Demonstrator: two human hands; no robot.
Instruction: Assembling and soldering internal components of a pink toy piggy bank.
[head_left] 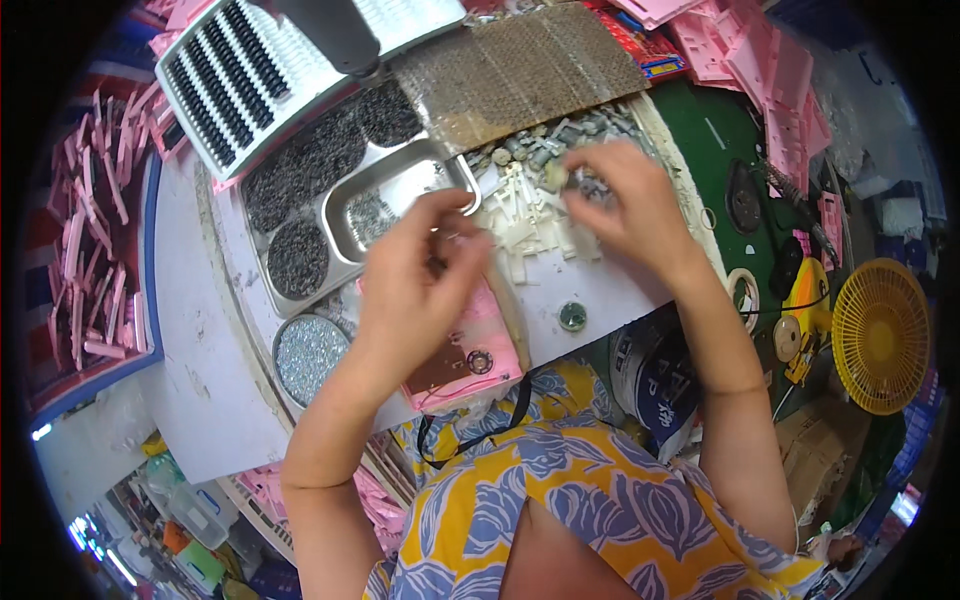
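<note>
My left hand [415, 285] is raised over a pink plastic housing [470, 345], which lies at the table's near edge with a dark round part on it. Its fingers curl in toward the thumb, and whatever they hold is hidden and blurred. To the right, my right hand [630, 205] hangs over small grey cylindrical parts [545, 145], its thumb and fingers bent but apart. Just left of those fingers lies a heap of white plastic pieces [530, 225]. A metal tray [400, 195] with small silvery pieces sits beyond my left hand.
Small black parts [300, 170] fill a larger tray at left. Beside it stands a round dish of shiny bits [310, 360]. A white rack with black rows [225, 80] is at the back left. Right are a yellow fan [880, 335] and a soldering iron [805, 215].
</note>
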